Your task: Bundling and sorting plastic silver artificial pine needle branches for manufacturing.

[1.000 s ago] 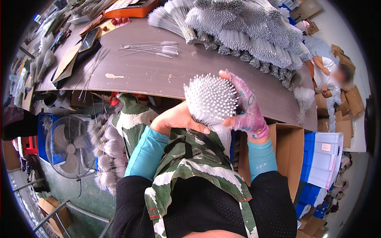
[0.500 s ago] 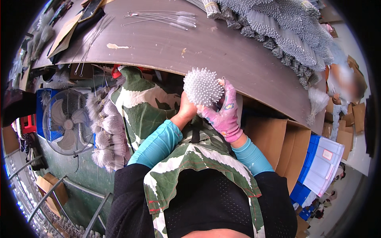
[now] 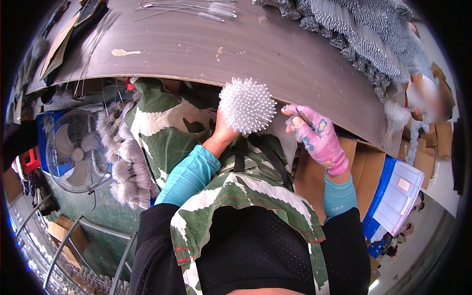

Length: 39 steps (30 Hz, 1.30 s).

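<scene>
1 bundle of white-tipped brushes (image 3: 247,105) is held upright at the near edge of the counter (image 3: 196,61), its dotted tips turned upward; part of that edge is covered by it, and whether the wood is touched cannot be told. From below and the left, the bundle is clasped by the left grip (image 3: 224,130), whose fingers are mostly hidden. The gloved right grip (image 3: 319,141) is held apart from the bundle, just beyond the counter edge, with fingers curled; whether anything is pinched there cannot be told.

Between the bundle and the large pile of brush bundles (image 3: 364,42), a broad stretch of brown surface is seen, marked by 2 pale chips. Loose brushes (image 3: 216,9) are laid farther back, and thin wires (image 3: 95,44) are hung over the edge at left. At the right end, 1 small bundle (image 3: 395,118) is placed near the edge.

Below the counter, room to the right is bounded by a cardboard box (image 3: 363,169), partly covered by the sleeve, and by a blue and white bin (image 3: 398,196). A red-bordered label (image 3: 404,185) is borne by the bin, too small to be read. At left, a fan (image 3: 77,153) is stood beside pale brush bundles (image 3: 127,172).
</scene>
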### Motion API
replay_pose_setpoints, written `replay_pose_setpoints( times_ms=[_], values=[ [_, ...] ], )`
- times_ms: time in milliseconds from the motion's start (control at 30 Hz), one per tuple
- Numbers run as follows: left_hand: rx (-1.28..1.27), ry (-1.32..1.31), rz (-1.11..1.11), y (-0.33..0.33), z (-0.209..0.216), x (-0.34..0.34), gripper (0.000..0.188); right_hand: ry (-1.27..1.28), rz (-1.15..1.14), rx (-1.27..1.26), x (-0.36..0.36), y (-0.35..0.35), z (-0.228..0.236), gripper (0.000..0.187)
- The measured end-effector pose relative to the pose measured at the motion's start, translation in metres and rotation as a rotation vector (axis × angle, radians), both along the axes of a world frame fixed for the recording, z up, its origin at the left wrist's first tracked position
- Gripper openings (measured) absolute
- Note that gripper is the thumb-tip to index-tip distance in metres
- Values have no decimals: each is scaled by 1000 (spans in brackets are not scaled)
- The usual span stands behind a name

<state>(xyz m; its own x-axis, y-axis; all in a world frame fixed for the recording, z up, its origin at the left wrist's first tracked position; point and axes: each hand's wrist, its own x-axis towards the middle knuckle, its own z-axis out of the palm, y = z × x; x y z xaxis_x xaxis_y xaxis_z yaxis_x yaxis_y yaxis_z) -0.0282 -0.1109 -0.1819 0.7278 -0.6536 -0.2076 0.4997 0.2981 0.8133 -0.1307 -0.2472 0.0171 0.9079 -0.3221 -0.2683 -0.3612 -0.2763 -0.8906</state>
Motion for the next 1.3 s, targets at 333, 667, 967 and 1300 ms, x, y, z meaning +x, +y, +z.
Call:
replay_pose_setpoints(
  times_ms=[333,667,967,1300],
  values=[
    [154,-216,-47,6,5,-3,35,331,193,116,21,3,24,33],
    [252,-391,-43,10,19,1,37,404,434,-258,41,-2,25,28],
    [294,-610,-29,7,17,3,37,367,431,-241,39,0,24,27],
    [236,-434,-18,7,14,2,36,448,368,-151,43,1,35,30]
  ],
)
